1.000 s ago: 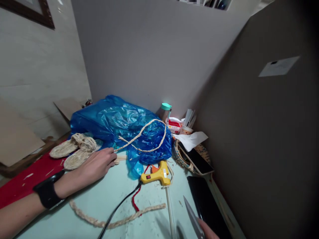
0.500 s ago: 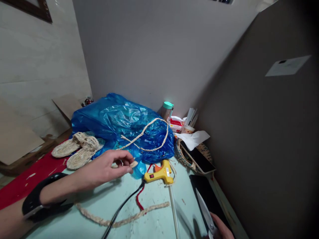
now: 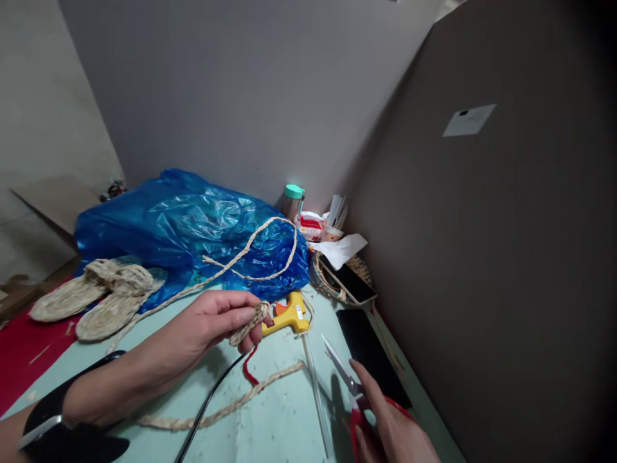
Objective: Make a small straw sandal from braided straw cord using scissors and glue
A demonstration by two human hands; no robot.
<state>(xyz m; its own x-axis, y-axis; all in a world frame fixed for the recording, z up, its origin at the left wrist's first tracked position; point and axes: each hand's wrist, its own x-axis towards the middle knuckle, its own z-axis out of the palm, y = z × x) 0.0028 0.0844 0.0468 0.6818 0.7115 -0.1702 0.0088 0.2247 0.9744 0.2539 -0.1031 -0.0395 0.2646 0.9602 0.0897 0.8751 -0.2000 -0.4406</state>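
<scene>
The tabletop is bare between the cord and the glue stick, nearer than the braid. Beyond that, the glue gun and bag obstruct; scissors narrow the gap between stick and black slab.

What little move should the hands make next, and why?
Maybe ease the scissors over to the braid: the left hand pinches the braid, the right hand holds the scissors, and the blades are apart from the braid.
</scene>
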